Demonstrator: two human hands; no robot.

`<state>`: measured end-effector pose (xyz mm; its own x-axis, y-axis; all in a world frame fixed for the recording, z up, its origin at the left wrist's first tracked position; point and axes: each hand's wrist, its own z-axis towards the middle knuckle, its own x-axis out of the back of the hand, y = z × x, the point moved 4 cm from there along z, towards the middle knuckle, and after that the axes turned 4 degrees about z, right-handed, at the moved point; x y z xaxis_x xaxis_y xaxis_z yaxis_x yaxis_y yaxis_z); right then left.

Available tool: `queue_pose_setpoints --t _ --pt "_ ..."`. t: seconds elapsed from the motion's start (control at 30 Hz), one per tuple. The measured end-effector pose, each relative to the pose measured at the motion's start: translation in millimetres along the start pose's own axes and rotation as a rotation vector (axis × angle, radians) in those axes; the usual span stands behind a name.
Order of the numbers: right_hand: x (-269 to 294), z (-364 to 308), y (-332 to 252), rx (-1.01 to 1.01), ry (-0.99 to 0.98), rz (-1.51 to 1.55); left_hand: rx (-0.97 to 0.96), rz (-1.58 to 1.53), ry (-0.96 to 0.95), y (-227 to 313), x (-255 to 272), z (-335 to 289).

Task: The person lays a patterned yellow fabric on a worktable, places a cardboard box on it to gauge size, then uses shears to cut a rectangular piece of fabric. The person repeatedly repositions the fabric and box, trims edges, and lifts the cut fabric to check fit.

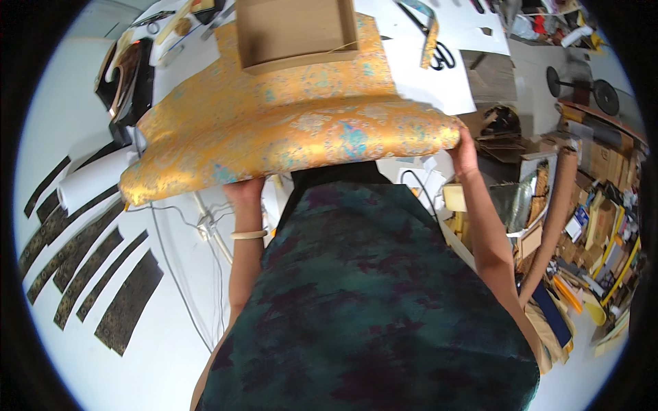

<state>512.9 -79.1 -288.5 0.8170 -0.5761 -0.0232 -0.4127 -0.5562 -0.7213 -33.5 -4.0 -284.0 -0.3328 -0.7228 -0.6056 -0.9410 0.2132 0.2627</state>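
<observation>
A gold brocade fabric with turquoise and silvery flowers lies over the white worktable, its near part curved like a loose roll along the front edge. My right hand is closed around the right end of that roll. Under its near edge, left of the middle, is my left hand; the cloth hides its fingers. A shallow brown cardboard box sits on the far part of the brocade. To the right of the box lie black-handled scissors and a tape measure.
Dark patterned strips lie on the floor at left, near a white roll and loose cables. A long brown tube leans among cardboard and scraps at right. Several tools lie at the table's far left.
</observation>
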Motion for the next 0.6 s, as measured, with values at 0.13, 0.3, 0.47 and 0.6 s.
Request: queue_pose_setpoints --t 0.13,0.3,0.47,0.6 --pt "-3.0 5.2 -2.6 -0.018 0.029 -0.014 0.034 -0.1 -0.149 4.5 8.8 5.5" --pt "1.5 16.7 0.0 -0.041 0.071 -0.034 0.091 -0.156 -0.26 2.5 -18.6 -9.0" --pt "-8.0 20.1 -6.8 -0.049 0.077 -0.082 0.057 -0.147 -0.257 3.9 -31.0 -20.5" --pt "3.0 31.9 0.9 -0.065 0.086 -0.016 0.111 -0.239 -0.313 4.4 -36.5 -26.8"
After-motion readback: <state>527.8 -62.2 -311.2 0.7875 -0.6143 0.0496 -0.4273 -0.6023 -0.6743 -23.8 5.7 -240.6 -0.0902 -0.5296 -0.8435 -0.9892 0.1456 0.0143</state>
